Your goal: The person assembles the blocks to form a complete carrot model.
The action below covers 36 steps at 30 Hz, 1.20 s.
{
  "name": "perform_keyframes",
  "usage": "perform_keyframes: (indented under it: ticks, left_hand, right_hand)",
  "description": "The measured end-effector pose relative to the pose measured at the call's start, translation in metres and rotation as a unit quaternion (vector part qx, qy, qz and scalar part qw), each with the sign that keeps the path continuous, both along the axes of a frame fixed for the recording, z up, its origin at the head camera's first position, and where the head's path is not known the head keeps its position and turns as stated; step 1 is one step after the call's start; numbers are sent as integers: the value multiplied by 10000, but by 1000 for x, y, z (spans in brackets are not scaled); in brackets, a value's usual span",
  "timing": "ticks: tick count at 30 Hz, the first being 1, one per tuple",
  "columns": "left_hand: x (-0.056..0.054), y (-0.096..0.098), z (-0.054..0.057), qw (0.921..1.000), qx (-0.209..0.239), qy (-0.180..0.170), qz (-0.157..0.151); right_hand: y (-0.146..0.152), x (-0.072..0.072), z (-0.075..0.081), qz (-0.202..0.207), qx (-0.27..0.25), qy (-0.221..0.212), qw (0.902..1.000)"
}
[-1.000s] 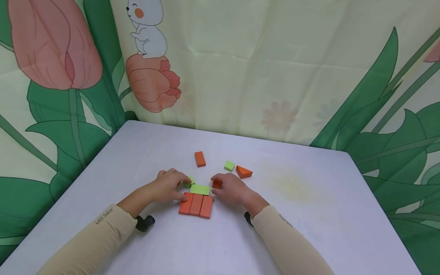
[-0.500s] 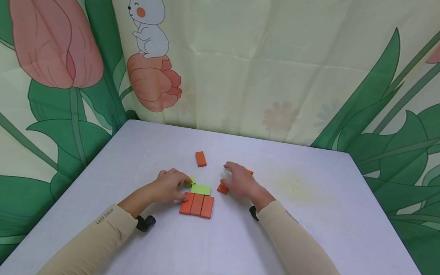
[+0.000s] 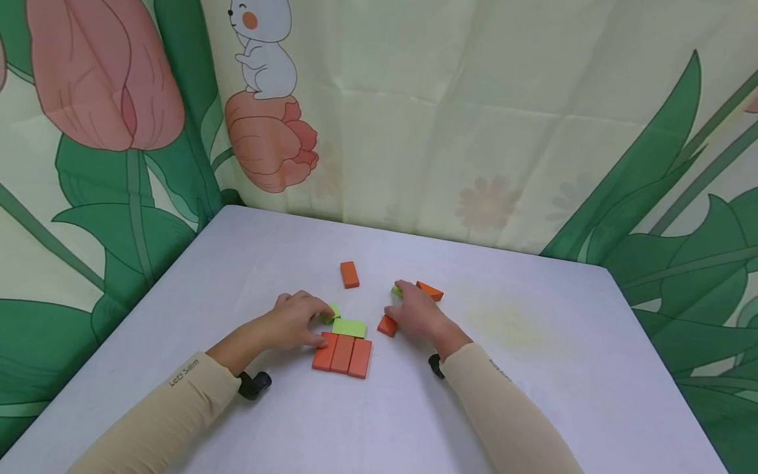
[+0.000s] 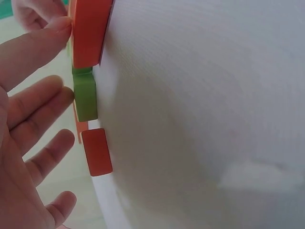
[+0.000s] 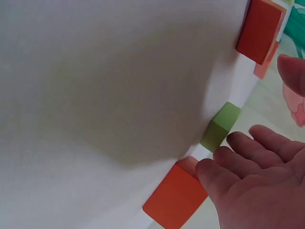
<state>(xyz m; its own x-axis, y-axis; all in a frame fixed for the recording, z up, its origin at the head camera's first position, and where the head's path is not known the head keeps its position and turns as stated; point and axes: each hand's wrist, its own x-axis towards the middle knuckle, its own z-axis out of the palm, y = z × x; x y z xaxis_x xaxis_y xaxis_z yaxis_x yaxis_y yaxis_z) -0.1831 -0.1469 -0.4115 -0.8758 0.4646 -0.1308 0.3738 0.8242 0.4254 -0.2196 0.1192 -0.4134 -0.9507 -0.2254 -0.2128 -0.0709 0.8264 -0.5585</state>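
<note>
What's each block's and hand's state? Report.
Left hand: touching blocks
Right hand: fingers extended
Three red blocks: side by side
Green slab: lying flat
Far red block: alone
Right red block: lying apart
Triangle block: not held
Green cube: beside right hand
Left green block: by left hand

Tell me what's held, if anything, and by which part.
Nothing, apparently: the left hand touches a red block with its thumb; the right hand is open.

In the head view, the right hand (image 3: 419, 312) partly covers a green block (image 3: 396, 290).
</note>
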Motion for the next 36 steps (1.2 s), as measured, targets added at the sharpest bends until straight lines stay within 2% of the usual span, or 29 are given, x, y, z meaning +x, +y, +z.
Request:
perform_keyframes:
  ticks: [5, 12, 19, 24, 30, 36]
  left_hand:
    - [0, 0, 0, 10000, -14, -13, 33]
    - [0, 0, 0, 10000, -18, -26, 58]
    - [-2, 0, -1, 10000, -48, -40, 63]
    - [-3, 0, -1, 10000, -55, -39, 36]
    - [-2, 2, 0, 9999, -111, -36, 30]
    - [-2, 2, 2, 9998, -154, -59, 75]
  right_hand:
    - [0, -1, -2, -31, -21, -14, 10000]
    - [-4, -2, -1, 327, -38, 59, 9994]
    - [-9, -7, 0, -103, -79, -29, 9999]
    - [-13, -13, 0, -11, -90, -72, 9999]
    - [-15, -18, -1, -167, -227, 91, 9996]
    - [-18, -19, -2, -107, -350, -61, 9993]
